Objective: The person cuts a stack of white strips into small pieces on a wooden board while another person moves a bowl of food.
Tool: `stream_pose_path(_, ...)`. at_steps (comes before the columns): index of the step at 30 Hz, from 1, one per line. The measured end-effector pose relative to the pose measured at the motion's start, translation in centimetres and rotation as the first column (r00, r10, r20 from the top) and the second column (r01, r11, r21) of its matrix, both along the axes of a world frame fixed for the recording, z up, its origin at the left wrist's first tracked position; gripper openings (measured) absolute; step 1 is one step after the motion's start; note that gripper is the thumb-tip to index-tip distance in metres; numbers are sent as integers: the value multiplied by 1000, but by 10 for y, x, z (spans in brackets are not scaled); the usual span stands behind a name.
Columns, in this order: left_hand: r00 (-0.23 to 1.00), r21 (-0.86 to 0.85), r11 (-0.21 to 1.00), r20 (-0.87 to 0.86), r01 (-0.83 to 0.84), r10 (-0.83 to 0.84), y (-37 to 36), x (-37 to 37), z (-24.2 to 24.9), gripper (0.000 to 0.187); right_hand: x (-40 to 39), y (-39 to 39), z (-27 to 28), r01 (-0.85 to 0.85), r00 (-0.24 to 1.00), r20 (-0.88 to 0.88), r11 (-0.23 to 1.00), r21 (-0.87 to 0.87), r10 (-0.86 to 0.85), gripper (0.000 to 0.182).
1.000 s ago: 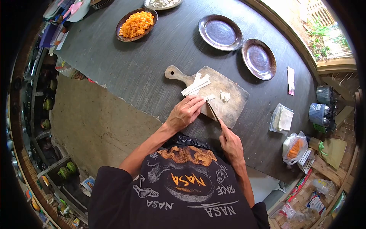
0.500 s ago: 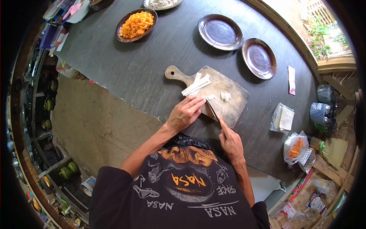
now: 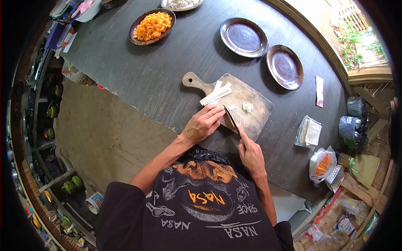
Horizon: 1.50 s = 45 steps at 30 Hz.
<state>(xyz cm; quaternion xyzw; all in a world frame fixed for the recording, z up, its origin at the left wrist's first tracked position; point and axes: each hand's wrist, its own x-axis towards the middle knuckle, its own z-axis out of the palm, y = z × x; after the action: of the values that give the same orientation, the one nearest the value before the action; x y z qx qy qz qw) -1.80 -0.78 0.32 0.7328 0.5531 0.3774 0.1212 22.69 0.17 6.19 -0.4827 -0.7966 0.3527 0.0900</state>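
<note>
A wooden cutting board with a holed handle lies on the dark table. My left hand is at the board's near left edge, its fingers bent together over white material that they mostly hide. Held in my right hand is a dark knife, its tip close beside my left fingertips. Pale flat strips cross one another on the board just beyond my left hand. A small heap of thin white shreds lies near the middle, with more shreds by the blade.
A bowl of orange pieces stands at the far left, near a speckled plate. Two dark plates sit beyond the board. Rightward are a plastic packet, bagged carrots and a grater.
The knife and my right hand have shifted slightly left, towards my left fingertips. My left hand has barely moved. The whole view has shifted a little.
</note>
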Motion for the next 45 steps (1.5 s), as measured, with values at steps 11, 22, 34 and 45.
stream_pose_path(11, 999, 29, 999, -27, 22, -21, -1, -2, -3, 34, 11, -10, -3, 13, 1000, 10, 1000, -17, -13, 68)
stream_pose_path(22, 1000, 27, 1000, 15, 7, -8, 1, 0, -1, 32, -1, -3, 2, 7, 1000, 28, 1000, -13, -7, 66)
stream_pose_path(34, 1000, 27, 1000, 21, 15, -16, 1, -3, -1, 38, 16, -5, 5, -16, 998, 67, 1000, 3, 16, 65)
stream_pose_path(45, 998, 42, 999, -54, 12, -10, -11, -3, -4, 42, 4, -3, 6, 10, 1000, 5, 1000, -30, -10, 59)
